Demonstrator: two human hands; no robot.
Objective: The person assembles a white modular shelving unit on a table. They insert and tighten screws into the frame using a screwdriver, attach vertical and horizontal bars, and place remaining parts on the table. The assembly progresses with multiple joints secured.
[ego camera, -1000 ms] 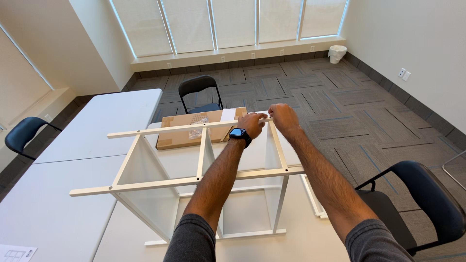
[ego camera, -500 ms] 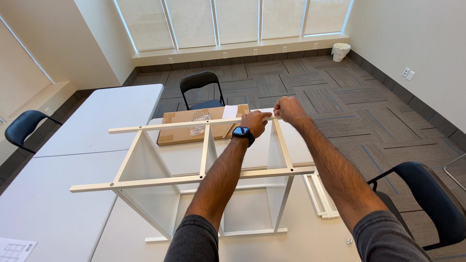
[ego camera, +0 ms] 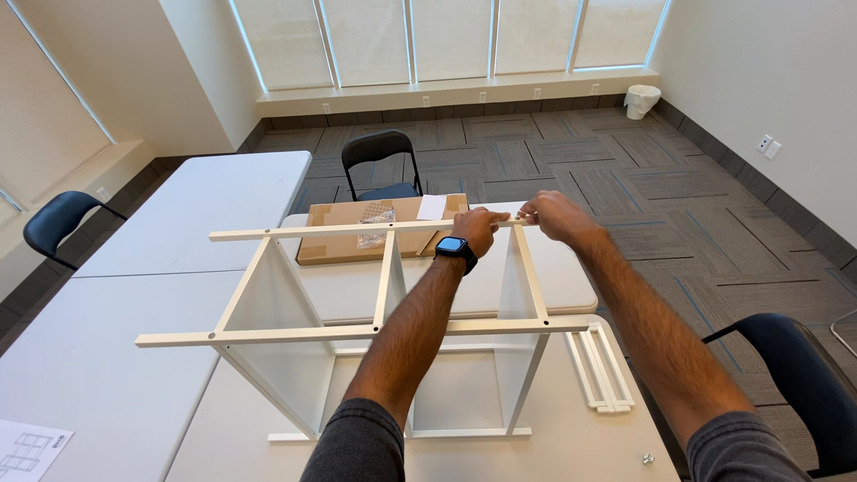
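A white, half-built shelf frame (ego camera: 384,277) stands on a white table (ego camera: 571,419), with three upright panels joined by two long rails. My left hand (ego camera: 479,226), a smartwatch on its wrist, pinches the far rail near its right end. My right hand (ego camera: 552,215) grips the same far rail at the corner where it meets the right panel. Both arms reach over the near rail. What my fingertips hold at the joint is too small to tell.
A flat cardboard box (ego camera: 379,228) with a small hardware bag (ego camera: 373,227) lies behind the frame. Spare white slats (ego camera: 603,370) rest at the table's right. Dark chairs stand far (ego camera: 382,165), left (ego camera: 58,223) and right (ego camera: 794,375). An instruction sheet (ego camera: 27,446) lies lower left; a waste bin (ego camera: 641,101) by the window.
The view has shifted slightly; both hands stay at the far right corner of the frame, my left hand a little closer to the right one.
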